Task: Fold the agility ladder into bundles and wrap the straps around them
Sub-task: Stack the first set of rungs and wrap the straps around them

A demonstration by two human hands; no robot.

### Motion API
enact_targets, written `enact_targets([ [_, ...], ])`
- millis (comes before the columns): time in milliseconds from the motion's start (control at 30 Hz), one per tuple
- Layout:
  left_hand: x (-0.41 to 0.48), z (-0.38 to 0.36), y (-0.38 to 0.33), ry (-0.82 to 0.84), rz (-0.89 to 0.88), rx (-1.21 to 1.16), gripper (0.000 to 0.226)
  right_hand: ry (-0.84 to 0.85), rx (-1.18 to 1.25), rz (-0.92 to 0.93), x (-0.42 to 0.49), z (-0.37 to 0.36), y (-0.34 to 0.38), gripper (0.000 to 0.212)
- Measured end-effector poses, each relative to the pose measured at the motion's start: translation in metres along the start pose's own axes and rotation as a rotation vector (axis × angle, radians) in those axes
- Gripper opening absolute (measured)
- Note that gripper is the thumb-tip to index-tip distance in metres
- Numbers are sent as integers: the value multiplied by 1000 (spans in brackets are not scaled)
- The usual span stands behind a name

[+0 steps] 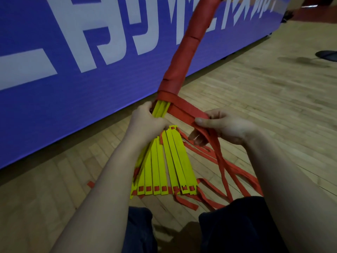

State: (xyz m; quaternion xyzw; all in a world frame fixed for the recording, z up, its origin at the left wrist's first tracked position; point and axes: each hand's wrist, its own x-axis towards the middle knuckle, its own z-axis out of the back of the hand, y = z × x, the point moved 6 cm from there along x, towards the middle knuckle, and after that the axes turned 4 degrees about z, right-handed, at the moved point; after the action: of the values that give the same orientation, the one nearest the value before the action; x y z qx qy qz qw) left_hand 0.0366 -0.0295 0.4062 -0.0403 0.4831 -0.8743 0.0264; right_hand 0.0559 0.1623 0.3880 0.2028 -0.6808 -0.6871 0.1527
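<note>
Agility ladder [161,111], yellow rungs on red straps, is held low over a wooden floor [255,99], in front of the person's two knees [242,223] in dark trousers. One bundle [184,52] of rungs, already covered in red wrapping for most of its length, slants up and away to the top edge of the view. At its near end a short stretch of bare yellow rung edges shows; three or four can be made out, the exact count cannot be told. The left hand [148,122] grips this bare stretch, fingers clenched round it. One flat strap [184,108], which looks doubled, runs taut from the last turn of wrapping to the right hand [225,126], which pinches it with the thumb on top and the fingers curled beneath. Below that hand several strap tails [235,172] hang down and trail across the floor to the right knee. Loose rungs [164,161] lie fanned on the floor beneath the left forearm; seven slotted ends with red showing through can be counted, with more partly hidden at the left. One blue banner [73,92] with white lettering stands along the floor behind. One dark object [327,55] lies at the far right, too dim to identify.
</note>
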Motion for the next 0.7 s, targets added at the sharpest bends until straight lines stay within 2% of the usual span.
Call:
enact_targets([
  [67,-3,2,-1,-115,-18,151,32,-18,-40,43,4,-10,9,13],
  [167,-9,4,-5,-208,2,250,41,-77,-194,93,7,-21,21,13],
  [233,-11,2,-6,-200,30,285,46,-142,-276,137,8,-24,28,16],
  [433,-18,-9,-12,-57,60,298,31,-362,-498,88,3,-18,35,32],
  [500,-18,-10,-13,-32,36,290,24,-408,-511,85,1,-18,38,41],
  [567,-16,-12,-14,-42,-30,288,33,-454,-508,96,-1,-18,40,47],
  [633,-19,-13,-17,-117,-103,339,46,-509,-478,105,-1,-20,40,48],
  [700,-25,-14,-22,-238,-163,431,45,-587,-415,98,0,-22,40,48],
])
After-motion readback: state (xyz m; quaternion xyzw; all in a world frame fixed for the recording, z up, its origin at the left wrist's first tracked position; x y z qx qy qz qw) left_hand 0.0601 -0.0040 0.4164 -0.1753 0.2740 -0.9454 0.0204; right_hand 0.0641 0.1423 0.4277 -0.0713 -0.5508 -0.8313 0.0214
